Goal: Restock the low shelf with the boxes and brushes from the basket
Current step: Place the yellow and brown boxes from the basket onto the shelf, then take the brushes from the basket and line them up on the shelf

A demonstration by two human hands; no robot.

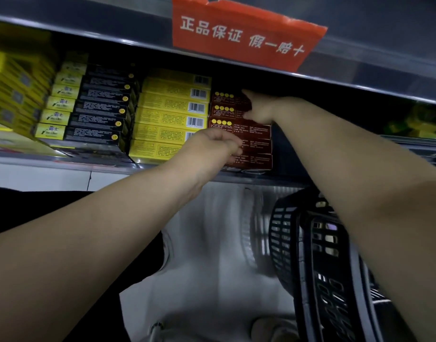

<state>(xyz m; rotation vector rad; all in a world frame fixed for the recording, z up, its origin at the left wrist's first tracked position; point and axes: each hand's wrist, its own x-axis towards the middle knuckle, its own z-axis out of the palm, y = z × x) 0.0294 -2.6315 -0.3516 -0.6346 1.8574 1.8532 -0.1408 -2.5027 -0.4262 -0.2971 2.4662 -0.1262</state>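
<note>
A black basket (310, 243) is sitting nearest, its contents too blurred to tell. The left hand (217, 144) is curling against the lower of five dark red boxes (256, 130) stacked on the low shelf (113, 166); whether it grips is unclear. The right hand (260, 107) is pinching the top two. Six yellow boxes (162, 118) and six black-and-yellow boxes (96, 112) are standing alongside. Above, a red sign (241, 33) is reading "正品保证 假一赔十".

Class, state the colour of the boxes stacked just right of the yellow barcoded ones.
Dark red boxes with yellow dots; head view shows them best.
</note>
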